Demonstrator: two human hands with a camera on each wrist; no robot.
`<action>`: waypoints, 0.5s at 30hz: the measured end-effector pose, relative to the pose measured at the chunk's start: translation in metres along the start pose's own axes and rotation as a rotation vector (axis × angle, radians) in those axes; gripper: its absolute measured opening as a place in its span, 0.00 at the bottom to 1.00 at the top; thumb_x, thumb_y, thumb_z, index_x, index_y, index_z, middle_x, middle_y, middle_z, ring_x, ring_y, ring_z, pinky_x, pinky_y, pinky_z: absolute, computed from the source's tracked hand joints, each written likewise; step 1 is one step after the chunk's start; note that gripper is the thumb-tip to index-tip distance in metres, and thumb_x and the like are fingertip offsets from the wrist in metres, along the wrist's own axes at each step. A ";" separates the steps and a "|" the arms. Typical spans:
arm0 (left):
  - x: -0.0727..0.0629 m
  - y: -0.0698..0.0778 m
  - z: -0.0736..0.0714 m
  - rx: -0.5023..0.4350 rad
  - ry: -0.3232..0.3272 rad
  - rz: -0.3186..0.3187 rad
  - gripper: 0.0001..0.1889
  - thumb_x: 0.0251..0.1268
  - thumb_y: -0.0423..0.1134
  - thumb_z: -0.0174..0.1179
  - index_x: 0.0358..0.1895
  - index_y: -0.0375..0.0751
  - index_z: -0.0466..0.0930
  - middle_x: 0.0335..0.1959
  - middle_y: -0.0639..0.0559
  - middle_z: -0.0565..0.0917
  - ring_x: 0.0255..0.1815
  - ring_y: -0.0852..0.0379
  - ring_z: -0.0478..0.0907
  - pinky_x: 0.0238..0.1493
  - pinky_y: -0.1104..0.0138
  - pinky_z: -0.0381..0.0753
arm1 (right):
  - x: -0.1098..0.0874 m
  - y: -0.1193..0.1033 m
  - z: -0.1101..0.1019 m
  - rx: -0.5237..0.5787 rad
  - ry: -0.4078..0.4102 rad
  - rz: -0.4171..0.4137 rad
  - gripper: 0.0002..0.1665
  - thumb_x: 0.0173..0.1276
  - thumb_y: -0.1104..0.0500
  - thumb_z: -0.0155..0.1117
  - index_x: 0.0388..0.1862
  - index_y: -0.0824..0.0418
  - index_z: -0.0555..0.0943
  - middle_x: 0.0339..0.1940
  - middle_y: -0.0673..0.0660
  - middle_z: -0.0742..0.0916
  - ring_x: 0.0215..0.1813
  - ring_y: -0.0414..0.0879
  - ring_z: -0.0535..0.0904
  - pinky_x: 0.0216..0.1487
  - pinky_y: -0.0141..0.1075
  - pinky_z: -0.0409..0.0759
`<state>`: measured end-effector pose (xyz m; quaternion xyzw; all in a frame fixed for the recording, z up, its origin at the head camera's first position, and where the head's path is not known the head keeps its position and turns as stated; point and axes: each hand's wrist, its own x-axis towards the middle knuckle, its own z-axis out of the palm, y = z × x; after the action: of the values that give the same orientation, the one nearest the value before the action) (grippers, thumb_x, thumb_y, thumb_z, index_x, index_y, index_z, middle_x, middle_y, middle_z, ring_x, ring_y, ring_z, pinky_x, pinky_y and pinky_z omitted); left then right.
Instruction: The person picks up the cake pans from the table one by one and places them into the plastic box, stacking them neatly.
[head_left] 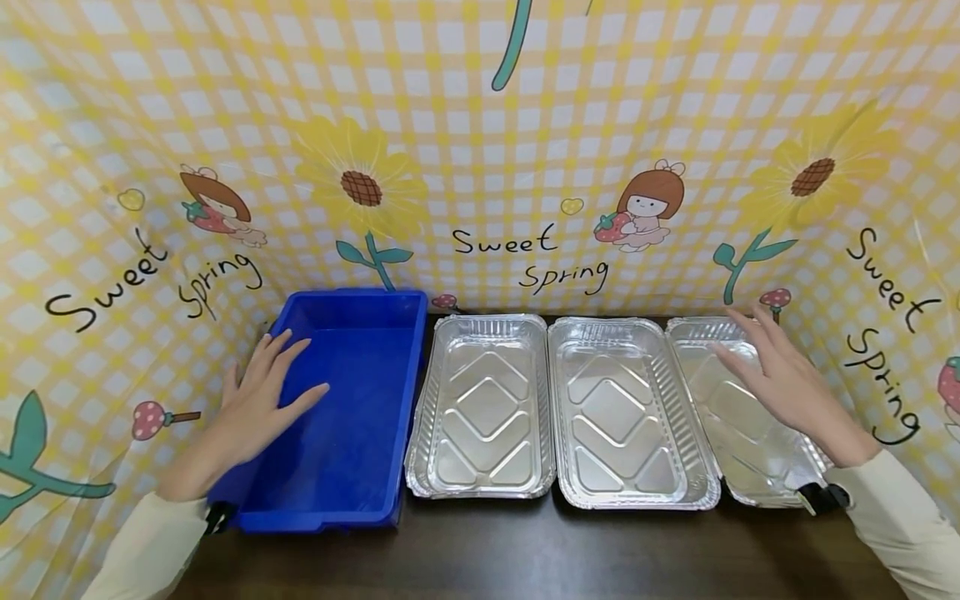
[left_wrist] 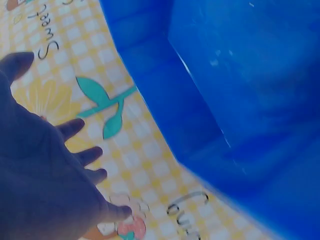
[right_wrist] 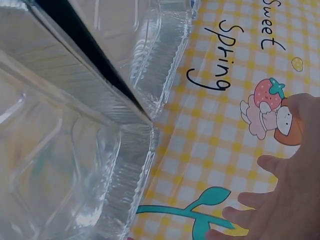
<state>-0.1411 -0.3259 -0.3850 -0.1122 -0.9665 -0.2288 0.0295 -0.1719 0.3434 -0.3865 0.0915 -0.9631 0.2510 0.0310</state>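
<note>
My left hand (head_left: 258,400) hovers over the left side of a blue plastic tray (head_left: 337,417), fingers spread and holding nothing. On the far right, my right hand (head_left: 783,383) is held above a foil pan (head_left: 738,417), its fingers extended and empty. Two more foil pans, a left one (head_left: 491,408) and a middle one (head_left: 611,408), stand between the hands. In the left wrist view the left hand (left_wrist: 45,170) shows loose, separated fingers beside the blue tray wall (left_wrist: 150,70). The right wrist view shows the right hand (right_wrist: 280,195) apart from the pan rims (right_wrist: 145,165).
A dark wooden table (head_left: 525,550) carries the tray and pans in one row. Yellow checked cloth (head_left: 480,167) with printed flowers and lettering rises behind them and on both sides. Dark bands sit at the left cuff (head_left: 219,517) and right cuff (head_left: 823,497).
</note>
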 end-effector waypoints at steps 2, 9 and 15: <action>-0.009 -0.005 -0.001 0.007 0.013 0.004 0.44 0.79 0.58 0.59 0.86 0.42 0.50 0.86 0.31 0.45 0.86 0.33 0.29 0.73 0.29 0.18 | -0.004 0.003 0.000 0.017 -0.002 0.010 0.43 0.86 0.42 0.50 0.89 0.58 0.50 0.87 0.73 0.46 0.77 0.86 0.51 0.61 0.85 0.52; -0.031 -0.024 0.001 0.013 0.054 0.044 0.43 0.78 0.53 0.62 0.86 0.43 0.51 0.86 0.30 0.46 0.86 0.30 0.32 0.75 0.32 0.16 | -0.016 0.015 0.001 0.041 0.032 0.011 0.43 0.86 0.44 0.52 0.88 0.61 0.52 0.83 0.78 0.55 0.79 0.81 0.51 0.65 0.82 0.53; -0.046 -0.039 0.004 -0.011 0.082 0.042 0.43 0.77 0.50 0.63 0.85 0.41 0.52 0.85 0.31 0.46 0.86 0.29 0.34 0.73 0.29 0.19 | -0.020 0.024 -0.001 0.028 0.058 0.020 0.43 0.85 0.45 0.54 0.88 0.61 0.52 0.81 0.81 0.58 0.77 0.83 0.54 0.61 0.84 0.53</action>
<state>-0.1055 -0.3670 -0.4105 -0.1234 -0.9607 -0.2376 0.0731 -0.1568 0.3676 -0.3997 0.0751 -0.9591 0.2673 0.0550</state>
